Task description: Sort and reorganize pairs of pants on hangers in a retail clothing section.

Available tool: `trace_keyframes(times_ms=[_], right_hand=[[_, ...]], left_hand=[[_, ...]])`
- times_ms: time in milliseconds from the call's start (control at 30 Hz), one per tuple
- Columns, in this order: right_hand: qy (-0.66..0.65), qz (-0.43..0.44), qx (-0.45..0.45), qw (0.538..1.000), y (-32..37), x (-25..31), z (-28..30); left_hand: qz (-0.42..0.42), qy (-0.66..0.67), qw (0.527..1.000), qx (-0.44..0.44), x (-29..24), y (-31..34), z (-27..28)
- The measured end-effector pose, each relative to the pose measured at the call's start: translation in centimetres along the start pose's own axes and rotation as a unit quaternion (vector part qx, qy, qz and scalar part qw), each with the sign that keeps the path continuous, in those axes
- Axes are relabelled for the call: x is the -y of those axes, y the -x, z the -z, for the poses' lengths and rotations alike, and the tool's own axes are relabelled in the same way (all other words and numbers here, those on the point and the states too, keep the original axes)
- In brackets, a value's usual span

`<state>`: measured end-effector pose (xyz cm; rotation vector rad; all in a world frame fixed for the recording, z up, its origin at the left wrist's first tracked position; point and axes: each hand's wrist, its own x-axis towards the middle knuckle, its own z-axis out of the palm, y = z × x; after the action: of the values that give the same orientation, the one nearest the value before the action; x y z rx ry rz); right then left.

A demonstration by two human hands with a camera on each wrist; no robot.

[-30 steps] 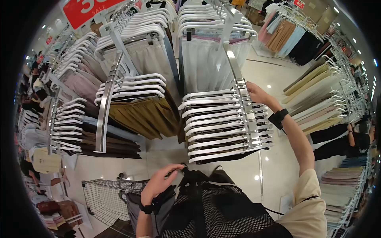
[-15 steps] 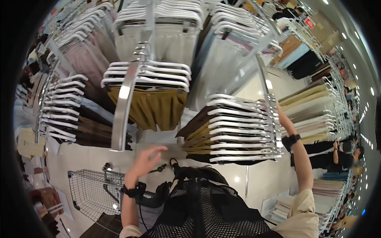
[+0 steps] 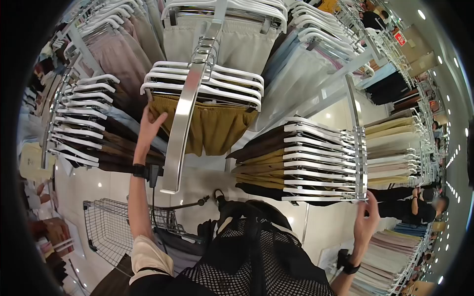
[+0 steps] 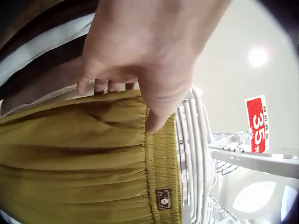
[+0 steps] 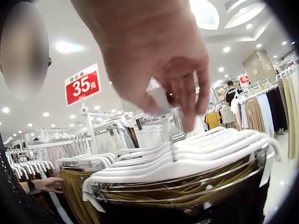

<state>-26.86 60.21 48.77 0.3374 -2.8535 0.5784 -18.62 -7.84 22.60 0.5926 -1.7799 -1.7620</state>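
Note:
At the side edge of the mustard elastic-waist bottoms (image 3: 201,126), my left hand (image 3: 148,129) holds the cloth. In the left wrist view its thumb lies on the gathered waistband (image 4: 161,158), while the other fingers go behind the edge. These bottoms hang from white hangers (image 3: 247,101) on a flat metal rail (image 3: 178,158). My right hand (image 3: 366,222) is at the near end of a second metal rail (image 3: 356,108). Its fingers bend loosely close to the hanger hooks (image 5: 177,133), thumb apart from them. White hangers (image 3: 321,170) there carry brown, mustard and black clothes.
A wire shopping cart (image 3: 106,224) stands at the lower left. More hangers (image 3: 79,130) with dark clothes hang on the left. A person in black (image 3: 419,204) is at the right, near a rack of pale clothes (image 3: 390,246). A red price sign (image 5: 82,85) rises above the racks.
My left hand has moved up and forward from beside the cart to the mustard bottoms. The right hand has come back along its rail to the near end. The view has shifted left.

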Motion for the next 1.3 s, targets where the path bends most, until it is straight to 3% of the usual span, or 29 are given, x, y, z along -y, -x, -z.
trace_keyframes(times_ms=[100, 167, 233, 333, 400, 467, 567, 633, 667, 800, 833, 867, 967, 1000, 1100, 1233, 1300], right_hand=[[-0.145, -0.138, -0.198, 0.96, 2.0, 2.3, -1.1], [-0.143, -0.102, -0.222, 0.959, 3.0, 4.2, -1.6], [-0.169, -0.061, -0.225, 0.958, 3.4, 5.5, -2.0], [-0.115, 0.087, -0.054, 0.988, 3.1, 8.8, -4.8], [-0.187, 0.107, 0.088, 0.973, 1.8, 14.4, -7.5], [-0.203, 0.158, 0.153, 0.954, -0.4, 19.1, -9.6], [-0.088, 0.322, 0.152, 0.93, -5.0, 23.8, -11.8], [-0.078, 0.376, 0.088, 0.919, -8.0, 26.0, -15.6], [-0.046, 0.403, 0.054, 0.912, -9.5, 26.8, -17.6], [0.011, 0.442, 0.014, 0.897, -13.3, 28.0, -24.2], [-0.004, 0.443, 0.008, 0.896, -13.5, 28.0, -25.3], [-0.019, 0.444, 0.003, 0.896, -13.4, 28.2, -25.9], [-0.01, 0.402, 0.099, 0.91, -12.9, 28.8, -26.0], [-0.06, 0.418, 0.084, 0.902, -12.4, 29.1, -25.8], [-0.1, 0.375, 0.202, 0.899, -10.7, 29.0, -23.8], [-0.131, 0.383, 0.216, 0.889, -8.0, 28.0, -22.2], [-0.114, 0.374, 0.219, 0.894, -7.3, 28.2, -21.4]], left_hand=[[0.097, -0.065, 0.993, 0.013, -0.6, 1.4, -1.7], [0.081, -0.023, 0.996, 0.036, 0.8, 2.1, -1.9], [0.061, -0.036, 0.997, 0.026, -1.5, 5.1, -3.8], [0.114, -0.078, 0.99, -0.011, -2.1, 7.7, -4.7], [0.126, -0.07, 0.989, -0.014, -1.7, 9.2, -4.3], [0.119, -0.09, 0.989, -0.001, -1.0, 9.5, -3.7], [0.102, -0.13, 0.986, 0.028, -0.6, 10.2, -2.9], [0.052, -0.154, 0.986, 0.043, -1.1, 11.1, -3.0], [0.069, -0.144, 0.986, 0.054, -1.3, 11.5, -2.8], [0.102, -0.124, 0.986, 0.039, 1.5, 13.2, -1.9], [0.111, -0.138, 0.983, 0.042, 4.0, 13.6, -0.8], [0.135, -0.041, 0.987, 0.07, 10.7, 13.9, 1.6], [0.144, -0.08, 0.985, 0.048, 6.5, 15.5, 0.4], [0.148, -0.057, 0.986, 0.05, 5.8, 16.1, 0.2], [0.132, -0.091, 0.987, 0.031, 5.6, 17.6, 0.1], [0.162, -0.213, 0.954, 0.138, 10.3, 20.3, 1.6], [0.242, -0.229, 0.927, 0.169, 12.3, 21.9, 1.6]])
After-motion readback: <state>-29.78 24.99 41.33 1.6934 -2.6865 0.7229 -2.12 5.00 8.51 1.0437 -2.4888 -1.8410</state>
